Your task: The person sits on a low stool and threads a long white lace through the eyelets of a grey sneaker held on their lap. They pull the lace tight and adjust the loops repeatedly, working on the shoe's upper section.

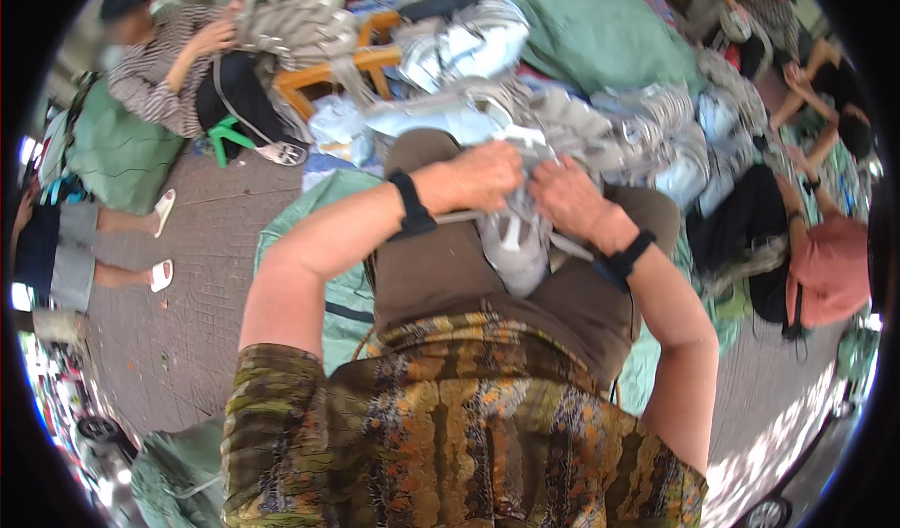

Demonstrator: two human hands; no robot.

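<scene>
A grey and white shoe upper [516, 247] lies in my lap between my thighs, its rounded toe end toward me. My left hand [473, 176], fingers curled, grips its far left edge. Opposite it, my right hand [567, 195] pinches the right side of the opening. A white strip shows between the two hands at the top. Light cords trail out sideways under both wrists. My fingertips are partly hidden, so the exact grip is not plain.
Beyond my knees lie heaped grey uppers [647, 134] and pale blue bundles [459, 50]. A wooden stool frame [309, 82] and a large green sack [591, 22] stand among them. A person in stripes [173, 68] sits left; a person in pink [825, 265] sits right.
</scene>
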